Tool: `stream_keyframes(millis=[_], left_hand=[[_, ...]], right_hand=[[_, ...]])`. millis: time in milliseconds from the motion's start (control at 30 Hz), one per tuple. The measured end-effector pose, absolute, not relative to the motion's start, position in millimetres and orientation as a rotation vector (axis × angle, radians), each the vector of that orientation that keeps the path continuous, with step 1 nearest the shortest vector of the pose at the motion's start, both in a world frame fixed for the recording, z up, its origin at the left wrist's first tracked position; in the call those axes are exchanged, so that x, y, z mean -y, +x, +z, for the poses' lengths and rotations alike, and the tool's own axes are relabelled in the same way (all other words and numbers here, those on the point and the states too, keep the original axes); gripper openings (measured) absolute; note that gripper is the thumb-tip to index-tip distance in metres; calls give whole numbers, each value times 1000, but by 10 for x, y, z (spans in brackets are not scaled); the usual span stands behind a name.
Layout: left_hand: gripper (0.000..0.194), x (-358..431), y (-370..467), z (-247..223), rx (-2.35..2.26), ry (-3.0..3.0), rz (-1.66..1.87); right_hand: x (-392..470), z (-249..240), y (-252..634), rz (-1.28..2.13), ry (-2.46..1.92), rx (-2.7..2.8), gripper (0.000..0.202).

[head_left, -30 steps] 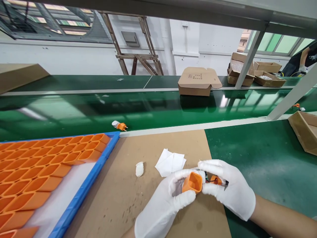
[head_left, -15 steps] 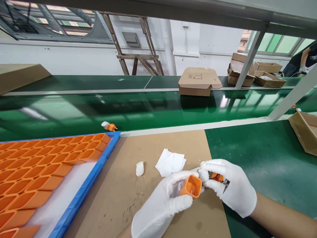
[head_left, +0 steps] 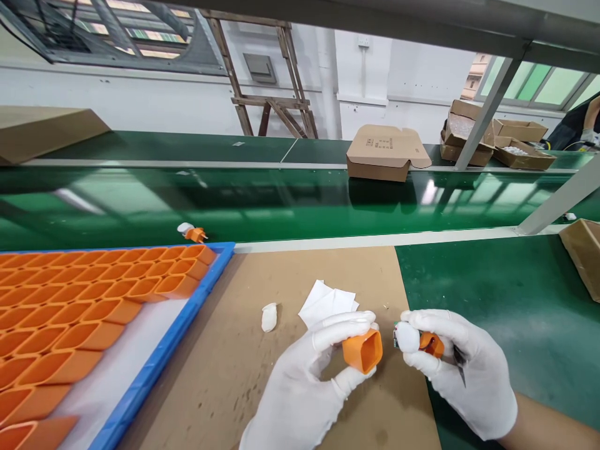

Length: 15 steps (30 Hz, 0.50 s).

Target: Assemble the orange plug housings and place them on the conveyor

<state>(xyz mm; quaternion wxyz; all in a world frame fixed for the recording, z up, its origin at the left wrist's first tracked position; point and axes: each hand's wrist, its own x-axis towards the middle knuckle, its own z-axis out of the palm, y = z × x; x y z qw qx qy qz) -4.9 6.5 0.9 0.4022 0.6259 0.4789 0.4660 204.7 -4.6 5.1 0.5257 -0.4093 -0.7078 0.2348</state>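
In the left hand (head_left: 300,382), an orange sleeve (head_left: 362,351), pinched between thumb and fingertips, open end tilted toward the camera; inside too shadowed to read, far wall covered by glove. Fingers half curled, with a gap before the palm. In the right hand (head_left: 480,369), near the sleeve but apart from it, a white-and-orange piece (head_left: 409,337), gripped by thumb and fingertips, white rounded end foremost; a sliver of green at its edge, too small to identify, and its rear lost inside the glove. Tucked in the same palm, a dark pointed tool (head_left: 460,365), mostly hidden, kind impossible to tell.

Beneath both hands, a cardboard sheet (head_left: 234,381) on the green counter (head_left: 529,294), cut off below. Behind the left hand, white papers (head_left: 328,303), partly covered, count uncertain. Left of them, a small white lump (head_left: 269,317), nature unclear. Farther left, rows of orange tubes (head_left: 70,331) in a blue-edged tray (head_left: 162,350), cropped by the frame. At far right, only part of a co-worker (head_left: 579,125) in view.
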Motion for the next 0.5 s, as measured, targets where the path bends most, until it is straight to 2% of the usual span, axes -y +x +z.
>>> stream_keyframes(millis=[167,500], left_hand=[[28,-50,-32,-18,-1232,1626,1157],[36,-22,25,-46,-1158,1691,1194]], right_hand=[[85,95,1998,543,-843,1808,60],[81,140,1935,609,-826,1836,56]])
